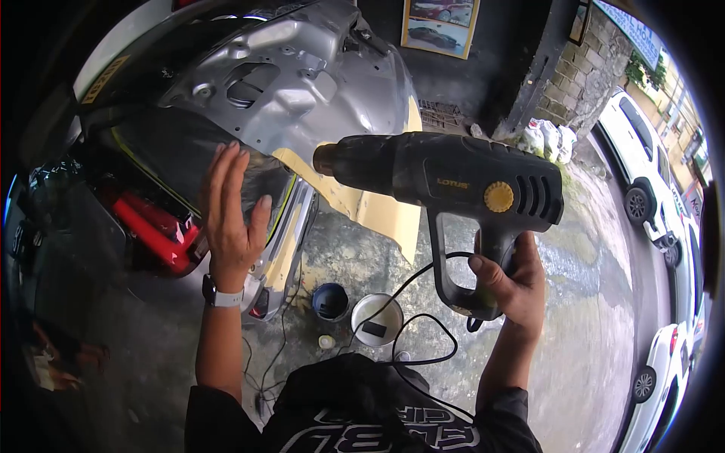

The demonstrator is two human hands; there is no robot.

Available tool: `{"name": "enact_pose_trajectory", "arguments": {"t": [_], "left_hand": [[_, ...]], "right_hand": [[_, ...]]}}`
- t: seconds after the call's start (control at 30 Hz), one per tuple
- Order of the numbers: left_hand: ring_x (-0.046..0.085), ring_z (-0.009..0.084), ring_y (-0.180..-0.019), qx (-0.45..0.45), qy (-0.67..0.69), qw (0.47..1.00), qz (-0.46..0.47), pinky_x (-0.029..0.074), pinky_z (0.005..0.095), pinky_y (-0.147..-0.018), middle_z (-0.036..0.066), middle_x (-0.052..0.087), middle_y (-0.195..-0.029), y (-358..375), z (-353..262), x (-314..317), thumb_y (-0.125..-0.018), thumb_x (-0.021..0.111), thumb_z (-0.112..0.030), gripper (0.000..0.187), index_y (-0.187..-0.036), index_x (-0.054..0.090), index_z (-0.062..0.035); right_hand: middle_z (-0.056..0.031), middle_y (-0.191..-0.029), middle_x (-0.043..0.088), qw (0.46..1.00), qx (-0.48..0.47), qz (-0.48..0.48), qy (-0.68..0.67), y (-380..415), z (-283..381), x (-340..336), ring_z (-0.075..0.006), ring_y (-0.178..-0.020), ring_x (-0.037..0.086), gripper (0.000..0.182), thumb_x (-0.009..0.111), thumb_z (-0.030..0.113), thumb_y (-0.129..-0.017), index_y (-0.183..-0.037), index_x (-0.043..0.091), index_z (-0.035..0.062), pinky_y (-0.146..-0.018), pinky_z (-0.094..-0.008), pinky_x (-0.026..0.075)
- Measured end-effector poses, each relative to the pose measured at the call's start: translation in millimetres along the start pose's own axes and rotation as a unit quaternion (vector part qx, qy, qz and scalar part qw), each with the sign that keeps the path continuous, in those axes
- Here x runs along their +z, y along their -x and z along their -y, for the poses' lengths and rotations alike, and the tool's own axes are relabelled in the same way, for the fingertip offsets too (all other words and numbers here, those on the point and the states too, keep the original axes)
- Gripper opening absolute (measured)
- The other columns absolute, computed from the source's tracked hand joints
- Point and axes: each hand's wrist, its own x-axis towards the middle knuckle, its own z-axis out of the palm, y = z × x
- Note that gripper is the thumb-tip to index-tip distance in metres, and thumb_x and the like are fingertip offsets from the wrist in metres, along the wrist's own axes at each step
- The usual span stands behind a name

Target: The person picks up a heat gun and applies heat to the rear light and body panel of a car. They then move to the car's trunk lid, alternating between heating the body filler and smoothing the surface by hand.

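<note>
Head view: right hand (511, 287) clamped on the grip of a black plastic heat gun (445, 181), nozzle aimed left. Left hand (230, 208) flat, fingers spread, pressed on dark glossy film (162, 162) over a car panel, just left of the nozzle. Bare silver stamped metal (302, 83) above. Cord (423, 332) loops down past a blue cup (330, 300) and white tub (375, 318) on wet concrete floor (589, 332).

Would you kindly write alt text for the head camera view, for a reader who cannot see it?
A right hand grips a black heat gun, its nozzle aimed at a dark car panel where the left hand lies flat. Two small tubs sit on the concrete floor below; white cars are parked at right.
</note>
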Motion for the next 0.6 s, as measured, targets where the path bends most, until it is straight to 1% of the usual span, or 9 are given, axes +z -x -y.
{"name": "enact_pose_trajectory", "arguments": {"t": [0.03,0.1,0.17,0.23,0.3,0.37,0.4,0.47,0.6], "left_hand": [[0.043,0.0395,-0.139,0.005,-0.001,1.0,0.008,0.032,0.0496,-0.115,0.021,0.049,-0.146,-7.1,2.3,3.4,-0.101,0.051,-0.029,0.052,-0.141,0.049,0.004],[0.042,0.0383,-0.14,0.013,-0.034,0.999,0.032,0.03,0.0507,-0.116,0.02,0.049,-0.147,-16.4,3.9,8.1,-0.102,0.049,-0.031,0.052,-0.142,0.049,0.0025],[0.041,0.037,-0.142,0.019,-0.066,0.996,0.057,0.028,0.0517,-0.117,0.018,0.048,-0.148,-21.4,5.1,12.9,-0.102,0.047,-0.033,0.053,-0.143,0.049,0.001],[0.039,0.0343,-0.144,0.028,-0.098,0.991,0.091,0.024,0.0527,-0.118,0.014,0.047,-0.15,-21.6,7.6,15.8,-0.104,0.042,-0.037,0.055,-0.145,0.048,-0.0019],[0.038,0.034,-0.144,0.03,-0.114,0.987,0.108,0.023,0.0528,-0.119,0.013,0.047,-0.151,-21.0,9.5,17.4,-0.104,0.04,-0.039,0.056,-0.146,0.048,-0.0025],[0.037,0.0337,-0.145,0.035,-0.13,0.983,0.125,0.021,0.0528,-0.119,0.012,0.046,-0.152,-20.4,8.2,16.3,-0.104,0.039,-0.04,0.057,-0.146,0.047,-0.0031],[0.036,0.0335,-0.145,0.035,-0.142,0.98,0.135,0.02,0.053,-0.12,0.012,0.046,-0.152,-21.1,6.8,15.1,-0.104,0.037,-0.043,0.058,-0.146,0.048,-0.0039],[0.035,0.0333,-0.146,0.036,-0.154,0.976,0.147,0.018,0.0532,-0.12,0.011,0.045,-0.153,-20.7,6.1,15.7,-0.104,0.036,-0.045,0.059,-0.146,0.048,-0.0046],[0.034,0.0328,-0.146,0.038,-0.173,0.972,0.153,0.017,0.0543,-0.12,0.01,0.046,-0.152,-17.9,10.3,15.7,-0.104,0.033,-0.05,0.062,-0.146,0.049,-0.0072]], "right_hand": [[-0.0033,-0.11,0.061,1.0,-0.003,0.004,0.013,-3.6,3.4,0.7,-0.0082,-0.09,0.055,0.064,0.08,0.007,-0.085,-0.138,0.045,0.0009,-0.078,-0.0228,0.044],[-0.0044,-0.114,0.061,1.0,-0.002,0.009,0.025,-8.2,8.0,1.9,-0.0087,-0.093,0.055,0.066,0.08,0.008,-0.084,-0.139,0.045,0.0007,-0.08,-0.023,0.045],[-0.0032,-0.103,0.06,1.0,0.005,0.005,0.023,-12.6,9.9,1.1,-0.0104,-0.091,0.054,0.063,0.079,0.005,-0.083,-0.136,0.047,-0.0007,-0.082,-0.0252,0.044],[-0.003,-0.103,0.06,1.0,0.014,0.009,0.024,-14.9,6.2,-4.2,-0.0104,-0.09,0.054,0.063,0.08,0.006,-0.083,-0.136,0.047,-0.0007,-0.082,-0.0252,0.044],[-0.0028,-0.103,0.06,0.999,0.021,0.016,0.025,-17.3,1.1,-11.4,-0.0104,-0.09,0.054,0.063,0.08,0.008,-0.083,-0.136,0.047,-0.0006,-0.082,-0.0253,0.044],[-0.0057,-0.107,0.062,0.997,0.013,0.036,0.073,-16.4,-6.0,-20.8,-0.0085,-0.089,0.055,0.064,0.081,0.011,-0.085,-0.137,0.045,0.0,-0.075,-0.0227,0.045],[-0.0057,-0.107,0.062,0.997,0.015,0.037,0.073,-15.5,-6.1,-23.5,-0.0085,-0.089,0.055,0.064,0.081,0.011,-0.085,-0.137,0.045,0.0,-0.075,-0.0227,0.045],[-0.0059,-0.1,0.062,0.989,0.02,0.037,0.139,-12.7,-4.9,-28.5,-0.0085,-0.083,0.056,0.059,0.081,0.011,-0.085,-0.132,0.048,-0.0011,-0.07,-0.0231,0.046],[-0.0051,-0.091,0.061,0.985,0.014,0.029,0.167,-5.6,-10.4,-38.9,-0.0084,-0.078,0.056,0.055,0.081,0.011,-0.084,-0.128,0.05,-0.0014,-0.065,-0.0236,0.046]]}}
